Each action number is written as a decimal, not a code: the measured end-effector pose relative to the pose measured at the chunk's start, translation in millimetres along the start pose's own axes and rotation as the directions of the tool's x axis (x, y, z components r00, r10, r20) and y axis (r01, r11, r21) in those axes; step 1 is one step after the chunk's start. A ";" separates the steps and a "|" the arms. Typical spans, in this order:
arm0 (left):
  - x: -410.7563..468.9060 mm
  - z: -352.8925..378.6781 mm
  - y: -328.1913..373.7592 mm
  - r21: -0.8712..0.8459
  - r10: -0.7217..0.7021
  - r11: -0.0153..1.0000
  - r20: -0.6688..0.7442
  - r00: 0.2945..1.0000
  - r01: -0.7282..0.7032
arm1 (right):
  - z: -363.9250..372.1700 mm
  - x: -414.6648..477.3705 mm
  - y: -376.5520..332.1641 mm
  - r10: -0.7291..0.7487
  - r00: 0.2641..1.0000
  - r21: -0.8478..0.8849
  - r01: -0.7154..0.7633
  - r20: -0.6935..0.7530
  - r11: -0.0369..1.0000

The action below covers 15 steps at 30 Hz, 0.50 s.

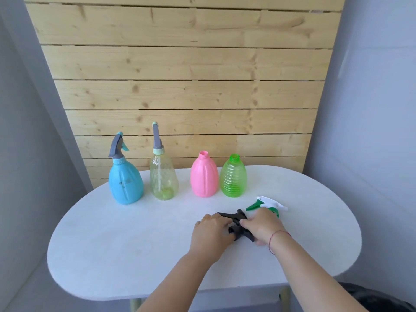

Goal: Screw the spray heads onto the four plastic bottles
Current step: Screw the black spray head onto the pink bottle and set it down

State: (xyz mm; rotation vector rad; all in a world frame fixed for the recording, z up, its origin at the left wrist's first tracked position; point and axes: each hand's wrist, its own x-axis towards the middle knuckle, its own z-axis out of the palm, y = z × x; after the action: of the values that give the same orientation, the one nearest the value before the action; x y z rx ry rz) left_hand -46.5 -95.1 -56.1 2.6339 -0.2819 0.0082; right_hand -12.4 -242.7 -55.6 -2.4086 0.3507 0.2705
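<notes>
Four plastic bottles stand in a row at the back of the white table [112,255]. The blue bottle [126,183] and the clear yellow bottle [163,179] each carry a grey spray head. The pink bottle [204,177] and the ribbed green bottle [233,179] have bare necks. A black spray head [235,218] lies on the table in front of them, with my left hand [212,233] and my right hand [263,226] both closed on it. Just behind my right hand lies a green and white spray head [266,202].
A wall of pale wooden planks [180,86] rises behind the table. Grey walls stand to the left and right. A dark object [378,298] sits at the bottom right, beside the table's front edge.
</notes>
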 end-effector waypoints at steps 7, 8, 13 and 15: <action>-1.0 4.9 4.7 -0.146 0.020 0.989 0.065 0.998 -0.010 | 1.2 2.6 1.4 0.031 1.000 0.006 -0.031 -0.003 0.999; -1.6 6.0 4.9 -0.135 0.026 0.991 0.052 0.998 -0.019 | 0.6 2.0 1.2 0.032 0.999 0.010 -0.032 -0.008 0.999; -4.3 8.6 6.2 -0.132 0.032 0.991 -0.055 0.998 -0.039 | -3.4 -8.5 -2.2 0.026 0.998 0.196 -0.036 0.051 0.980; -4.3 3.6 7.0 -0.213 0.027 0.975 -0.142 0.989 -0.057 | -9.3 -17.7 -7.0 0.001 0.993 0.434 -0.054 0.122 0.900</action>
State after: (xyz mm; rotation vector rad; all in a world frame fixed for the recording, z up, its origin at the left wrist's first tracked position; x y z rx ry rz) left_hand -52.3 -102.0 -56.3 2.3974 -0.2743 0.1653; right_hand -25.9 -240.5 -39.4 -1.9364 0.3489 0.3102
